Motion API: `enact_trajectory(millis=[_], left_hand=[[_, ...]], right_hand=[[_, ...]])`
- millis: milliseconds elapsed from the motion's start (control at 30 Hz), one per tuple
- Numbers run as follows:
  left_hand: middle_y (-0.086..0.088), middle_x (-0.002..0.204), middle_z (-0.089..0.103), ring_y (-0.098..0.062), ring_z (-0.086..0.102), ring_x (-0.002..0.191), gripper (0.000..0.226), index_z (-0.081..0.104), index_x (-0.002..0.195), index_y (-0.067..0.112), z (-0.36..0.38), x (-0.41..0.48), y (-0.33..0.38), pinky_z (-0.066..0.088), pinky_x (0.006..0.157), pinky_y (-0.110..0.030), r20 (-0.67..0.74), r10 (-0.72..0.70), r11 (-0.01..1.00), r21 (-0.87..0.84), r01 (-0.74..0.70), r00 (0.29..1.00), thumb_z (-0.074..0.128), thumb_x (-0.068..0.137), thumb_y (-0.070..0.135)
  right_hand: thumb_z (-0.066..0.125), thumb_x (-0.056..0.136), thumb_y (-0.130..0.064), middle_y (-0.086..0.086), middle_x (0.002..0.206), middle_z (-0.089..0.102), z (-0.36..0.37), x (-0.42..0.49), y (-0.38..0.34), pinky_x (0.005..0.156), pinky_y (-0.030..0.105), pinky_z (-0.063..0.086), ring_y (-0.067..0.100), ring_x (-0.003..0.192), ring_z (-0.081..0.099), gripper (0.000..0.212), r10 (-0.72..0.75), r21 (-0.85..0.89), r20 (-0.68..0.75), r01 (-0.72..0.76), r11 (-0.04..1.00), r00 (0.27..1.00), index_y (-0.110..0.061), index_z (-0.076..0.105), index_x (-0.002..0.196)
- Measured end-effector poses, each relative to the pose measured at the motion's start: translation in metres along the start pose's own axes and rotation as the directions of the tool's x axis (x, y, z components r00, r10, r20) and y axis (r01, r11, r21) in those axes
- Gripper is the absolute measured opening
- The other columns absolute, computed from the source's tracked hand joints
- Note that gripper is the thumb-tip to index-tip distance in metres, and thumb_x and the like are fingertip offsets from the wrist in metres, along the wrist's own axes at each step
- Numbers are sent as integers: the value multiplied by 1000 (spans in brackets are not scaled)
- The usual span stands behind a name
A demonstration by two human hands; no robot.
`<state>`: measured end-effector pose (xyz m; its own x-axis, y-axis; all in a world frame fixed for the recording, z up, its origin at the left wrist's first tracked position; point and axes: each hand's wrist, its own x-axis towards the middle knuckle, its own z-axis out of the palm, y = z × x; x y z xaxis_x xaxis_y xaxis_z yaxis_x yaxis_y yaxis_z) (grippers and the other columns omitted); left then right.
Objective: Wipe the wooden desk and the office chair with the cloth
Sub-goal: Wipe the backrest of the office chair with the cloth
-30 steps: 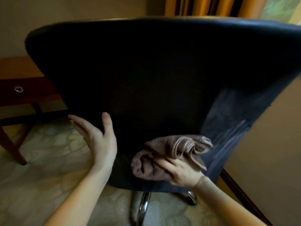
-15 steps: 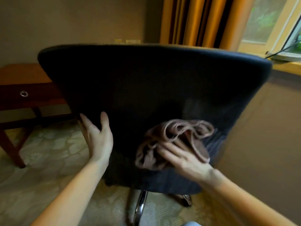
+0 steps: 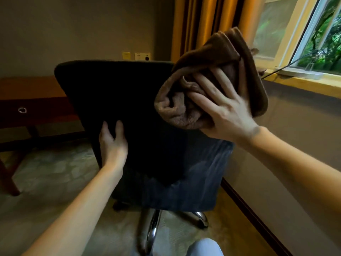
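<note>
Cloth [image 3: 184, 115]: brown terry, fuzzy, matt. Office chair [image 3: 118, 93] back: dark matt fabric; chair base [image 3: 152, 231]: glossy chromed metal. Wooden desk [image 3: 33, 89]: smooth reddish wood, ring pull [image 3: 22, 110] shiny metal

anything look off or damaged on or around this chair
Nothing damaged or spilled. Only oddity: pale streaks low on the right of the chair back, probably wipe marks. The cloth is bunched in the right hand at its top right corner.

desk [image 3: 27, 87] cut off left, chair base [image 3: 153, 231] partly hidden
</note>
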<state>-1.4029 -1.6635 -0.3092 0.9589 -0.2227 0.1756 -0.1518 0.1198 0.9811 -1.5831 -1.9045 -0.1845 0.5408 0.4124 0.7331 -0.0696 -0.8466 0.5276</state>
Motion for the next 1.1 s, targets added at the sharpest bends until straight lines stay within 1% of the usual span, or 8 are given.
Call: enact_trajectory(millis=[133,267,400,567,700,867,967,1100], left_hand=[[7,169,18,-19,23,154,60,15,163,37,11,-5,-7,27,114,-33,-87,74,995,74,-68,993,38,108,48],[11,172,1,-13,10,157,61,6,163,43,40,-16,-20,18,110,-25,-160,109,985,149,-85,981,31,108,52],[10,172,-6,-8,1,157,62,0,162,44,61,-16,-32,12,113,-14,-234,156,980,154,-122,960,31,109,50],[5,172,-10,-6,1,154,64,-1,163,40,85,-12,-40,10,88,14,-334,155,986,117,-122,930,35,110,43],[4,172,-12,-8,-1,155,65,-3,163,39,88,-7,-45,14,90,13,-350,175,984,102,-149,920,35,110,42],[5,171,-13,-12,0,157,65,-5,162,41,81,-3,-43,18,104,-4,-331,165,985,104,-138,929,34,110,43],[7,171,-14,-15,-2,158,65,-6,162,43,70,-2,-40,12,111,-24,-296,145,985,135,-109,944,33,110,45],[8,172,-9,-18,-2,158,62,-3,161,48,48,3,-33,8,124,-38,-225,88,987,154,-54,970,33,110,46]], right_hand=[[62,89,-27,29,142,56,41,-21,-24,122,57,27,58,134,47,45,65,103,-83,-56,993,994,-3,67,127],[48,95,-35,23,127,68,98,-79,-67,109,41,40,46,109,68,45,116,267,40,-122,956,992,-12,55,132],[39,101,-40,12,132,58,138,-135,-106,101,44,43,39,112,56,44,75,368,94,-105,924,993,-14,55,133],[43,103,-35,10,126,57,180,-197,-139,95,46,52,31,115,52,37,-62,459,175,-26,888,983,-14,53,132],[42,95,-26,6,127,45,180,-213,-146,98,36,39,24,115,49,37,-198,492,249,52,869,948,-15,49,130],[51,84,-11,7,134,64,165,-213,-144,115,41,36,30,127,58,47,-378,450,443,163,878,813,-15,63,129],[43,100,-10,13,139,64,139,-190,-126,127,45,15,31,137,53,38,-371,398,378,213,892,848,-8,70,127],[30,109,-10,24,125,69,85,-133,-81,129,39,9,45,132,52,44,-178,371,195,96,924,964,3,71,121]])
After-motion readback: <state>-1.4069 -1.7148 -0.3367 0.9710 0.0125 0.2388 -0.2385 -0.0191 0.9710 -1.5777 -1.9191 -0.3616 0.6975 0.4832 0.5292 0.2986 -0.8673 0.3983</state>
